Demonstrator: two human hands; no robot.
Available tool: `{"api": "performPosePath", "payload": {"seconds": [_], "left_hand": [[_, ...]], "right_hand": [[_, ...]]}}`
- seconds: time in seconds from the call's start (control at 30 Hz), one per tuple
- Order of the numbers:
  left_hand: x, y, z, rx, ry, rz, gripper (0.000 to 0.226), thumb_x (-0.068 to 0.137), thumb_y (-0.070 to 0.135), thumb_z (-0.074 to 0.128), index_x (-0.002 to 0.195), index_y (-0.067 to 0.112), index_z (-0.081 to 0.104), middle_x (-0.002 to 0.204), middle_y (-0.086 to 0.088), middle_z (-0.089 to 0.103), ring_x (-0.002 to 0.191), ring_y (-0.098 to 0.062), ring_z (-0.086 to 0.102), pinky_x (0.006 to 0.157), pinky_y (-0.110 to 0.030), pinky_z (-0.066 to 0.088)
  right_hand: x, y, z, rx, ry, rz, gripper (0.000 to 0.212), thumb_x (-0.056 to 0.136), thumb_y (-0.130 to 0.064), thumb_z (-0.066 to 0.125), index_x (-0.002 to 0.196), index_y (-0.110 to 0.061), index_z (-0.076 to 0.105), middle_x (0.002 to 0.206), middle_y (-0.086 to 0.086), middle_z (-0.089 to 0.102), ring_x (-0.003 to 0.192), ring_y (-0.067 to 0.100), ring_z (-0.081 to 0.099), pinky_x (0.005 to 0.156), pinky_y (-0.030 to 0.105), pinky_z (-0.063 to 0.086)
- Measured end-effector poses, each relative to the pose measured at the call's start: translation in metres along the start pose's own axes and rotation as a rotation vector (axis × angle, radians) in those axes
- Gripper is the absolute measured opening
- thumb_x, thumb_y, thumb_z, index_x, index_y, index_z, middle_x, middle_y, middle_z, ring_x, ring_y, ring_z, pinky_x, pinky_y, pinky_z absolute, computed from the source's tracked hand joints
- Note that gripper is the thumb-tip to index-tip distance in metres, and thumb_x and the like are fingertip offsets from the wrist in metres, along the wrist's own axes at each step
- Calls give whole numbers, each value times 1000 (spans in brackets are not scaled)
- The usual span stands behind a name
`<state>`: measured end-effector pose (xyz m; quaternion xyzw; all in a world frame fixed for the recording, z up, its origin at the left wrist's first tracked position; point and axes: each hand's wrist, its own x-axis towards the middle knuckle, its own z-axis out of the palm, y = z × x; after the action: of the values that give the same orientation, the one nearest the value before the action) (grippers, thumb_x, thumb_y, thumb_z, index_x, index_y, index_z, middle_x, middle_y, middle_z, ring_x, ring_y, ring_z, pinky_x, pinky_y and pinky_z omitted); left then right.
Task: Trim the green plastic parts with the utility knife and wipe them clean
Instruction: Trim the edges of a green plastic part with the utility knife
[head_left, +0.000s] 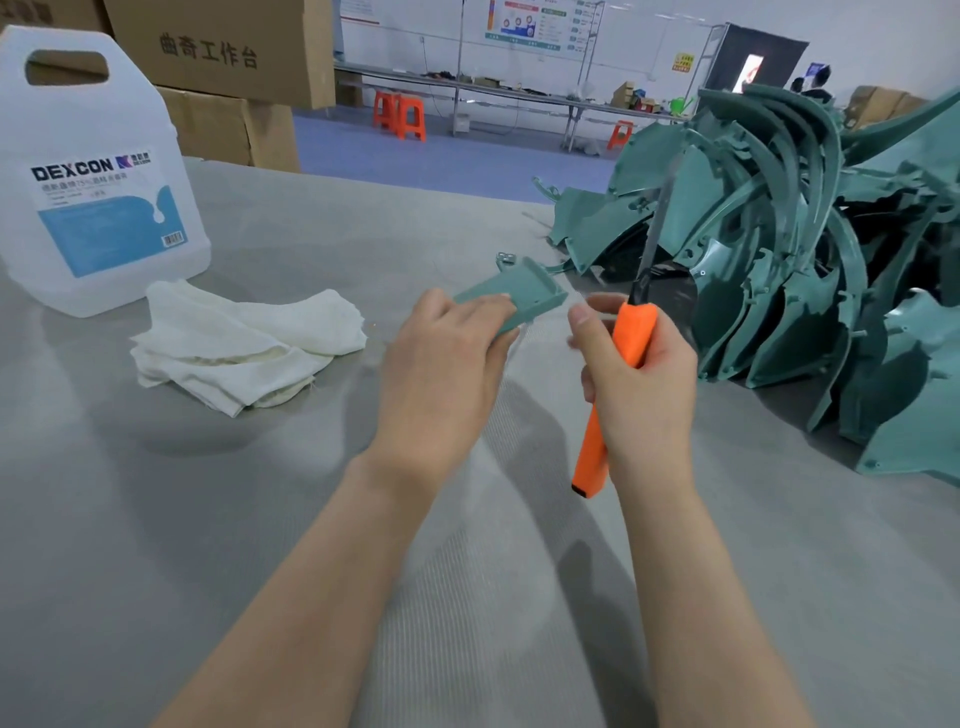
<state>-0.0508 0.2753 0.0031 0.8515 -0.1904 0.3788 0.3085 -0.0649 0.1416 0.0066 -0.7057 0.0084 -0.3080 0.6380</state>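
Grips the part (524, 293) by its near end in the left hand (441, 364), fingers curled over its top face, leaving the lipped far end jutting past the fingertips, probably to keep that edge free for trimming. Wraps the right hand (649, 395) closed round the orange knife (634, 332), thumb stretched toward the part, blade (655, 223) run out and pointing up and away, just right of the part and apart from it, clear of the left fingers. Has the pile (779, 249) beyond the right knuckles and the cloth (244, 343) and jug (88, 171) left of the left fingers, likely handy for wiping.
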Motion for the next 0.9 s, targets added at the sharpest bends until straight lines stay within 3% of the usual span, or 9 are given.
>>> {"api": "performPosePath", "payload": {"seconds": [0.2, 0.33, 0.4, 0.5, 0.6, 0.73, 0.83, 0.9], "left_hand": [[-1, 2, 1, 31, -43, 82, 26, 91, 21, 55, 105, 5, 69, 106, -1, 72, 80, -32, 53, 68, -40, 49], [-1, -1, 1, 44, -67, 107, 26, 90, 21, 56, 106, 5, 70, 103, -1, 73, 81, -31, 54, 69, -37, 49], [-1, -5, 2, 47, -80, 109, 23, 90, 18, 59, 107, 6, 70, 102, 0, 73, 83, -30, 54, 72, -34, 46], [0, -10, 2, 50, -85, 115, 18, 88, 12, 63, 102, 7, 71, 103, 1, 73, 84, -30, 54, 73, -36, 46], [1, -12, 2, 55, -75, 120, 14, 85, 8, 66, 97, 6, 72, 103, 2, 73, 82, -31, 54, 74, -38, 46], [1, -11, 4, 44, -111, 110, 16, 87, 9, 64, 101, 7, 71, 102, 0, 73, 86, -32, 54, 77, -42, 48], [1, -10, 3, 33, -140, 78, 19, 89, 11, 61, 106, 8, 70, 107, 0, 71, 91, -30, 54, 80, -41, 47], [1, -11, 2, 28, -142, 58, 20, 91, 12, 60, 109, 9, 69, 111, 3, 70, 93, -28, 53, 81, -36, 44]], "right_hand": [[0, 2, 0, -13, -8, -44, 16, 87, -22, 72, 76, -16, 62, 63, 2, 54, 56, 10, 43, 57, 20, 41], [4, 4, -5, -116, -35, -53, 10, 87, -18, 70, 80, -23, 66, 52, -22, 52, 54, 0, 46, 56, 12, 38], [4, 3, -8, -188, -74, -67, 11, 86, -18, 70, 77, -22, 65, 55, -15, 53, 56, 1, 45, 56, 17, 39], [3, 3, -10, -277, -132, -103, 13, 85, -18, 70, 78, -8, 64, 68, 10, 59, 61, 10, 45, 60, 27, 41], [2, 3, -10, -325, -171, -99, 18, 85, -17, 69, 78, -1, 62, 63, 7, 51, 57, 11, 40, 57, 27, 37], [3, 1, -6, -112, -143, 60, 20, 86, -9, 63, 73, 3, 54, 54, 3, 39, 50, 12, 34, 49, 22, 33], [5, 2, -6, 108, -53, 212, 21, 89, -4, 56, 70, -10, 50, 52, -2, 35, 44, 10, 31, 43, 19, 27], [8, 5, -9, 153, 39, 286, 22, 88, -6, 56, 69, -11, 46, 55, -2, 34, 46, 12, 30, 46, 22, 24]]}}
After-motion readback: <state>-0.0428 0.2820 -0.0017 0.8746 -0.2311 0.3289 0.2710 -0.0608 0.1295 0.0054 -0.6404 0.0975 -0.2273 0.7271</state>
